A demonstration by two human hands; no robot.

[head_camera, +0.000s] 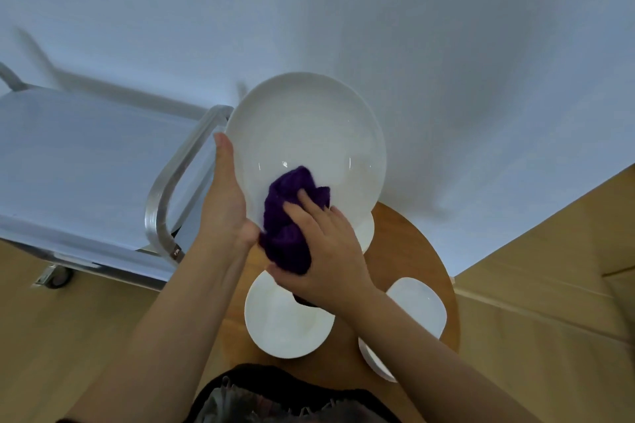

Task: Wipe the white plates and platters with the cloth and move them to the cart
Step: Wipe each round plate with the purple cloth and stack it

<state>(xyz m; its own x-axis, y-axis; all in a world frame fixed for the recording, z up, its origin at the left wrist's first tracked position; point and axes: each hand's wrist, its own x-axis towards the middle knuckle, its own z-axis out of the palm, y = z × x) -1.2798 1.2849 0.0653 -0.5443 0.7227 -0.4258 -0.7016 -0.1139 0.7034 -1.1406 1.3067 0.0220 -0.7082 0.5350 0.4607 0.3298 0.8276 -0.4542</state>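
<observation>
- Head view, looking straight down: the left hand [225, 203] holds a big white plate [305, 134] up by its left rim, tilted so the inside faces the camera, with the thumb along the edge.
- The right hand [323, 251] has a purple cloth [288, 216] bunched up in its grip and presses it onto the near, lower part of that plate. Fingers are curled over the cloth, and a bit of cloth hangs out under the palm.
- Below the hands there's a small round wooden counter [426, 251] with more white dishes on it: a squarish plate [285, 323] near the left, another squarish plate [419, 302] on the right, and a small bowl [376, 361] at the near right edge, partly hidden by the right forearm.
- One more white dish [365, 233] peeks out from behind the big plate. Can't tell its shape.
- The cart [86, 161] sits off to the left, metal with a curved handle [171, 182] right next to the held plate, and a wheel [56, 276] on the wood floor [549, 285].
- White wall [412, 10] fills the far side.
</observation>
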